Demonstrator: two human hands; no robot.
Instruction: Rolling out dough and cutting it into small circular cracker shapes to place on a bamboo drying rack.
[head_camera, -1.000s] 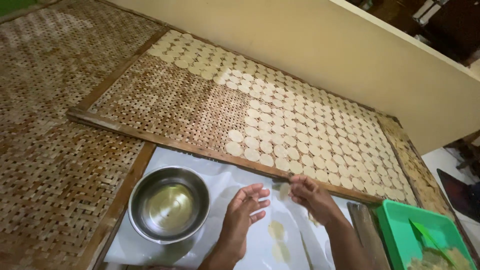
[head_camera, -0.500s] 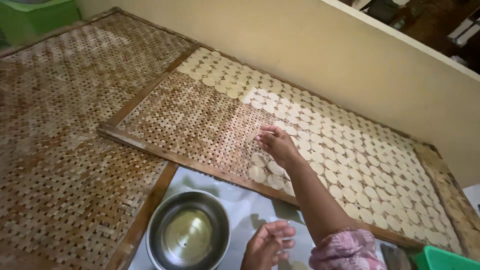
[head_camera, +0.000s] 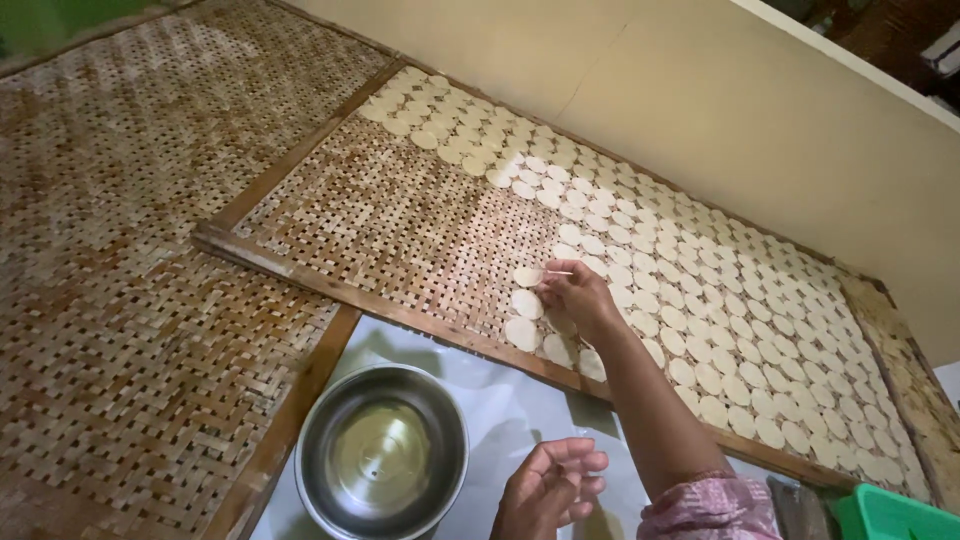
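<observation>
Pale dough disc (head_camera: 527, 276) pinched in right hand (head_camera: 575, 296) may overlap its neighbours on woven tray (head_camera: 400, 225) if misplaced; left hand (head_camera: 548, 487) open, empty.

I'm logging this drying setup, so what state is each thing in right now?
Woven tray: flat, right part covered with discs, left part bare.
Pale discs: lying flat in rows.
Metal bowl: upright, no discs inside.
Right hand: reached over the tray, fingertips at a disc on the rows' edge.
Left hand: over the white sheet, fingers curled, holding nothing visible.
</observation>
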